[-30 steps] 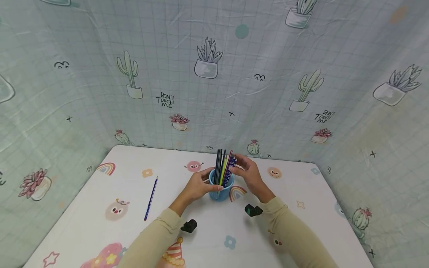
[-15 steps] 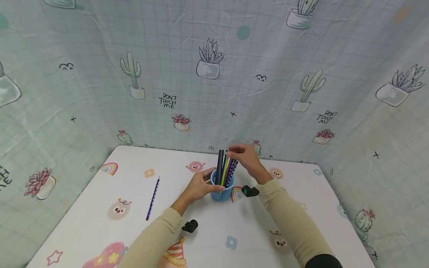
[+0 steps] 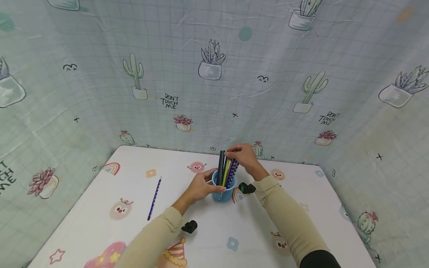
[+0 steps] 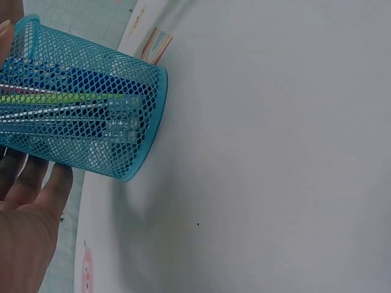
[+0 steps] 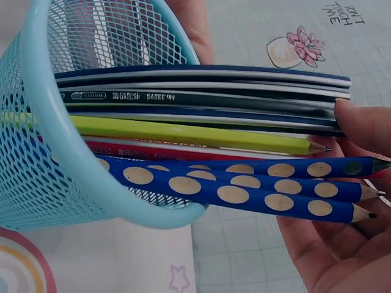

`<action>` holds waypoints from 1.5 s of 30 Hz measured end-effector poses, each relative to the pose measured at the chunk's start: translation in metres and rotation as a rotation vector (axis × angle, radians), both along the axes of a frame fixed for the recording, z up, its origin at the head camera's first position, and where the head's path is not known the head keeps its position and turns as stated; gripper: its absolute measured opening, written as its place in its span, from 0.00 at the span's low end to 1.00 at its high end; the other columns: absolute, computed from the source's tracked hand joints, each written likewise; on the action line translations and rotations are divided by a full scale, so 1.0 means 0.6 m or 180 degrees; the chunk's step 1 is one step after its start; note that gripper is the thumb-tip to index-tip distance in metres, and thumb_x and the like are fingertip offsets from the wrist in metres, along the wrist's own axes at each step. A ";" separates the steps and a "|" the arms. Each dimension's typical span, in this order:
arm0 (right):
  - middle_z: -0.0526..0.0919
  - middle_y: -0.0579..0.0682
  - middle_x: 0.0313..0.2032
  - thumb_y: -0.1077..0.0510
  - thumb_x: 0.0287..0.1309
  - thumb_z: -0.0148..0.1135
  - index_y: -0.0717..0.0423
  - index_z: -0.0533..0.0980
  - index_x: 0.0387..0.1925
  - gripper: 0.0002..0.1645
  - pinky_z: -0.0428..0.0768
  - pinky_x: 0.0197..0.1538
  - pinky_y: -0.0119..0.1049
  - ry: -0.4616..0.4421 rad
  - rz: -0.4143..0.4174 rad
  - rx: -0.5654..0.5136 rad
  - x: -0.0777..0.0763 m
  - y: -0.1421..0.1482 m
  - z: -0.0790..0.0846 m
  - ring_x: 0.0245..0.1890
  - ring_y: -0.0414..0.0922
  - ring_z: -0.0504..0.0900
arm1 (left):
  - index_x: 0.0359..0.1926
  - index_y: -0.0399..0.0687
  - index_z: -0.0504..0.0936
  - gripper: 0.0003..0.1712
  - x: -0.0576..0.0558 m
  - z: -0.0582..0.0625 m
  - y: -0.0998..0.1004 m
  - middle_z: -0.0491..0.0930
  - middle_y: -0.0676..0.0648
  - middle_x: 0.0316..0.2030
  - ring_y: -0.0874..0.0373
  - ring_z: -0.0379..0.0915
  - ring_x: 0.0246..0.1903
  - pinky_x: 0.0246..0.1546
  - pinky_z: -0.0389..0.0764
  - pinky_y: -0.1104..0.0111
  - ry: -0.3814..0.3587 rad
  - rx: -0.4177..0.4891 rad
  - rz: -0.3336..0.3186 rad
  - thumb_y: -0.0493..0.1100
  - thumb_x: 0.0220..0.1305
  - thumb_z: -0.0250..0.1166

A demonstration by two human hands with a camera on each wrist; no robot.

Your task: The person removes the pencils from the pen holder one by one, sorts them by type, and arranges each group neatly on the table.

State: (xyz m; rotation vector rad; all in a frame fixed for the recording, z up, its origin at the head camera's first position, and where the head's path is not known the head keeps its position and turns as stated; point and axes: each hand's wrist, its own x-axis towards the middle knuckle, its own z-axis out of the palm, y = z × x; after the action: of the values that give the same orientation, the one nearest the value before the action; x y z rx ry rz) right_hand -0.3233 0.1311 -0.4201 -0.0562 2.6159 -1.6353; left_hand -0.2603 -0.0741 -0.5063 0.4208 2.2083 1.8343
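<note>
My left hand (image 3: 198, 188) holds a light blue mesh pencil cup (image 3: 222, 197), fingers and thumb around its side. Through the mesh in the left wrist view, the pencils' lower ends show inside the cup (image 4: 156, 116). Several dark striped pencils (image 5: 244, 96), a lime green pencil (image 5: 195, 132), a red one (image 5: 140, 150) and blue pencils with wooden dots (image 5: 232, 194) stick out of it. At the top of the bundle, my right hand (image 3: 244, 156) pinches the end of a dark pencil, the thumb (image 5: 360, 125) on its tip and the other fingers behind the pencils.
Left of the cup, a blue dotted pencil (image 3: 154, 198) lies alone on the white printed table (image 3: 207, 238). A cactus-print curtain (image 3: 221, 100) closes off the back and sides. Small black devices (image 3: 189, 226) sit by the wrists.
My right hand has risen from beside the blue dotted pencils to the pencil tops and shifted left to the dark ones. My left hand keeps its hold on the cup.
</note>
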 end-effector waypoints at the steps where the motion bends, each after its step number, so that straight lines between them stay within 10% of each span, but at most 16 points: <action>1: 0.89 0.54 0.41 0.54 0.63 0.72 0.56 0.88 0.43 0.11 0.82 0.46 0.38 0.0005 -0.0008 -0.0012 0.000 0.000 0.001 0.39 0.46 0.83 | 0.76 0.48 0.70 0.47 0.000 0.000 0.000 0.76 0.43 0.71 0.42 0.73 0.71 0.70 0.75 0.51 -0.0010 0.0005 -0.0001 0.47 0.58 0.81; 14: 0.89 0.54 0.44 0.57 0.66 0.71 0.60 0.87 0.46 0.11 0.85 0.61 0.52 0.0315 -0.0037 -0.0313 0.003 0.013 0.040 0.46 0.49 0.87 | 0.75 0.47 0.71 0.49 0.000 -0.002 0.001 0.76 0.42 0.70 0.42 0.74 0.70 0.69 0.76 0.52 0.0031 0.0029 -0.0004 0.50 0.55 0.82; 45: 0.87 0.39 0.31 0.65 0.68 0.66 0.76 0.80 0.46 0.14 0.90 0.41 0.32 0.1119 0.0097 -0.1090 0.010 0.095 0.170 0.31 0.38 0.86 | 0.74 0.45 0.72 0.50 -0.001 0.010 0.001 0.76 0.42 0.71 0.42 0.74 0.70 0.68 0.77 0.53 0.0078 -0.0362 0.0082 0.53 0.53 0.83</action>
State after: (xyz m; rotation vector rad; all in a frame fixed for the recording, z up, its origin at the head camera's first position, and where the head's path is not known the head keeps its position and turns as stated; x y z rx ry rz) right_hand -0.3172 0.1880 -0.3183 -0.4326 2.5018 -2.2201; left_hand -0.2611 -0.0734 -0.5006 0.3963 2.3309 1.7140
